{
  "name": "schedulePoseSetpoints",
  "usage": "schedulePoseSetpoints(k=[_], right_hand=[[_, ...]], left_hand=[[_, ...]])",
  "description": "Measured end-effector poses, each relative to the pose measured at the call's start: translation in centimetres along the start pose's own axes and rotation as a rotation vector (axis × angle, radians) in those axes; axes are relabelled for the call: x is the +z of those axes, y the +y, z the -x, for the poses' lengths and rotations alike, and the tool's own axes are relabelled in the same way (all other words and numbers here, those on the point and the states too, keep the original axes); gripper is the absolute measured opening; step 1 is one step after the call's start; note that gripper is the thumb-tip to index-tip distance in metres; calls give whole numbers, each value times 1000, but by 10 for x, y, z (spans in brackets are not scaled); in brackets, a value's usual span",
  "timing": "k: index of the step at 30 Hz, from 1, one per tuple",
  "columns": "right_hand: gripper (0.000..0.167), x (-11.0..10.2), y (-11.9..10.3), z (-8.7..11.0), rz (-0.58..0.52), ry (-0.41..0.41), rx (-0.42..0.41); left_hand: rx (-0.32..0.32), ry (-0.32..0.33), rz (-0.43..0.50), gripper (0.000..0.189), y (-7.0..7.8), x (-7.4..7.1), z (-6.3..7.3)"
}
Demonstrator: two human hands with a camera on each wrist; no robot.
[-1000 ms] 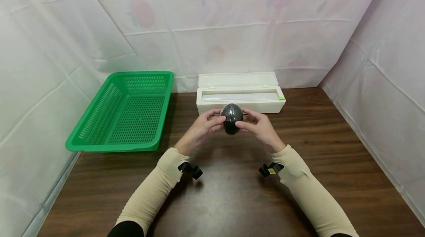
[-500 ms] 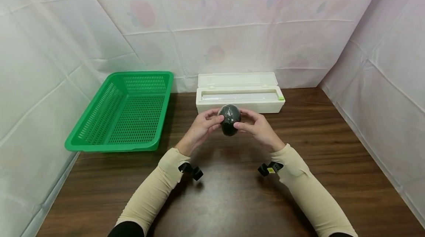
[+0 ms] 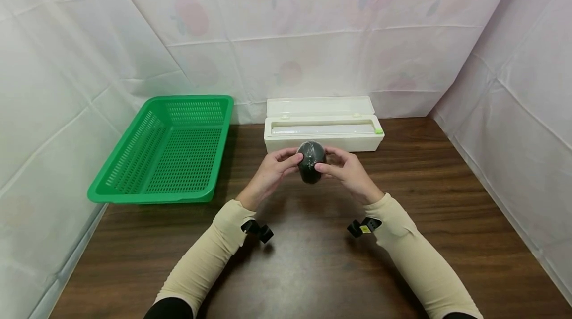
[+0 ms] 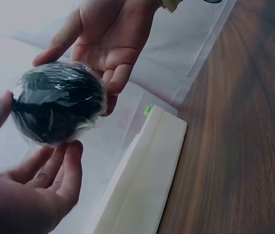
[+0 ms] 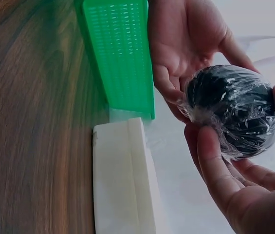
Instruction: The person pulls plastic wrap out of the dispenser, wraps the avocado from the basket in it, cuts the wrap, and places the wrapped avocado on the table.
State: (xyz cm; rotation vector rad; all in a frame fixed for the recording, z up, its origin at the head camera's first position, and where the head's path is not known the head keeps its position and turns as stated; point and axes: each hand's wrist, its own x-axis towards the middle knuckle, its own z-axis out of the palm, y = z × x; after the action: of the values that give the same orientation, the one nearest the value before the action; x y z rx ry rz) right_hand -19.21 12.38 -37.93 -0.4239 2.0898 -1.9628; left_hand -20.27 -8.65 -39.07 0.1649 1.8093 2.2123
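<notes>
A dark, almost black, egg-shaped object (image 3: 311,162) is wrapped in clear cling film and held up over the table between both hands. From the left, my left hand (image 3: 273,172) grips it, its thumb on the near face and its fingers behind. My right hand (image 3: 350,174) grips the opposite side the same way. In the left wrist view the film (image 4: 62,78) looks wrinkled and shiny around the object. Gathered film (image 5: 200,114) shows by the fingertips in the right wrist view. The kind of object under the film cannot be told.
Behind the hands stands a white cling film dispenser (image 3: 323,143), its lid (image 3: 320,106) raised and a roll (image 3: 323,130) inside. To the left is a green perforated basket (image 3: 210,160). White cloth walls (image 3: 313,61) enclose the wooden table (image 3: 308,269) at the back and sides.
The wrapped object has tilted slightly between the fingers and shifted a little left, then back right. Both hands have kept their grip and nearly the same place.
</notes>
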Motion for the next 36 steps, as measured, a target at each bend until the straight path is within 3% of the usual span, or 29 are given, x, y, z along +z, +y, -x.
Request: schedulePoseSetpoints(k=[4, 8, 15, 22, 28, 36], right_hand=[[49, -2, 3, -2, 16, -1, 21], [51, -3, 4, -3, 5, 24, 51], [50, -4, 6, -3, 6, 21, 88], [57, -11, 13, -8, 4, -93, 197], [58, -11, 18, -12, 8, -113, 252], [57, -11, 27, -19, 192, -79, 262]], left_hand=[[10, 32, -95, 35, -1, -1, 0], [58, 34, -184, 38, 0, -2, 1], [99, 7, -454, 45, 6, -3, 2], [49, -4, -485, 45, 3, -7, 0], [-6, -12, -541, 49, -3, -10, -4], [-96, 9, -376, 48, -11, -10, -10]])
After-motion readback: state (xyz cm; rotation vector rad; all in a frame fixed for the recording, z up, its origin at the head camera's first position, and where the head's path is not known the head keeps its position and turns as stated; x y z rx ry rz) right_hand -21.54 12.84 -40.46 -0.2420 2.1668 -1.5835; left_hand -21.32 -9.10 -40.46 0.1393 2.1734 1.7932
